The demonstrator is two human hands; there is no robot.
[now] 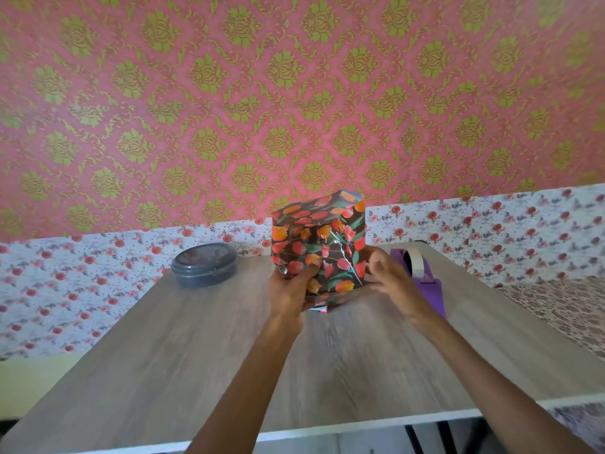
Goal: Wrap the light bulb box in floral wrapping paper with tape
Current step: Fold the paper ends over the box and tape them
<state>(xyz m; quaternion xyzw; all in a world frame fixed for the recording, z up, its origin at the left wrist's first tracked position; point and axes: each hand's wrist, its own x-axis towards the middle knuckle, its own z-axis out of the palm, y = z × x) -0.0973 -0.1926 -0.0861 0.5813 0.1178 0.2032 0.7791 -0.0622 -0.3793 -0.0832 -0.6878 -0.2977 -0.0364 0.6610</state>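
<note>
Left hand [289, 285] has a proper grip on the wrapped box [316, 239], thumb pressed flat on the front and fingers curled round underneath. Right hand [388, 273] is right up against the box's right edge with fingers bent, but it's blurry, so I honestly can't tell if it's pinching anything. The floral paper covers the box all over, with shiny clear tape [342, 253] crinkled across the front. The box is tilted, over the middle of the wood-grain table [183, 355]. A purple tape dispenser [425, 280] sits just behind the right hand, and a dark grey lidded tub [204, 265] is off to the left.
</note>
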